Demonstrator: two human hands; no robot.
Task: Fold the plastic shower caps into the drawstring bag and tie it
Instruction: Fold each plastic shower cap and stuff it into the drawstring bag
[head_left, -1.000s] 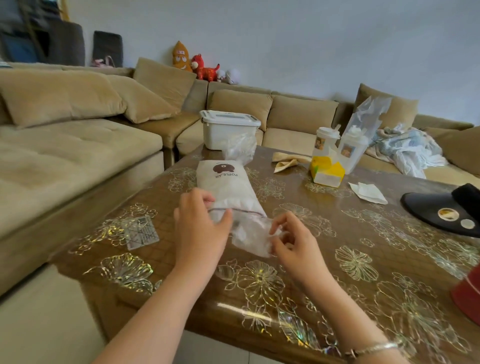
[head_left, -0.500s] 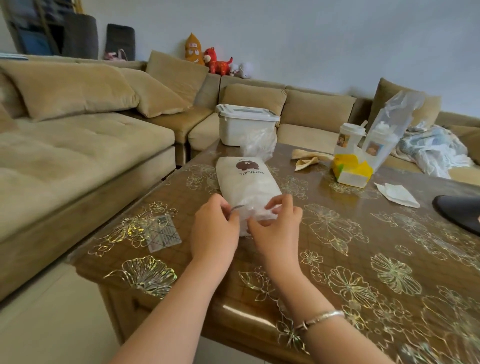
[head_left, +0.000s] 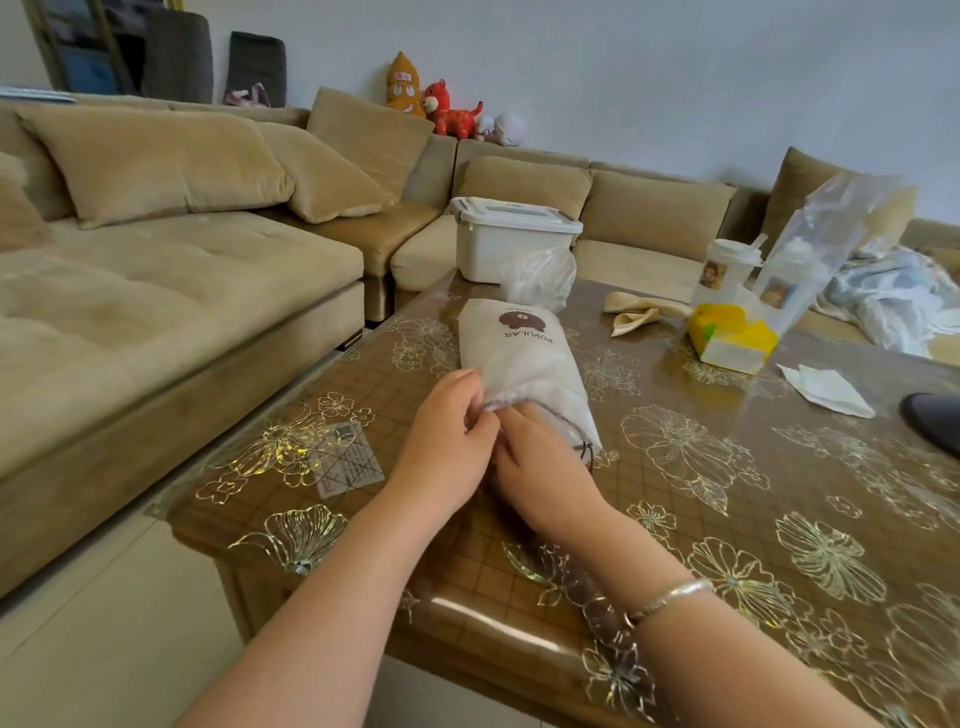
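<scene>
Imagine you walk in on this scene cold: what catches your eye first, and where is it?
Two hands, left hand and right hand, meet at the near mouth of a white bag lying on the table, mid-frame. Behind the bag, crumpled clear plastic and a white lidded box; on the sofa back, a red plush.

Two bare forearms, no sleeves, a thin silver chain bracelet (head_left: 670, 597) (glinting links) around the right wrist
</scene>
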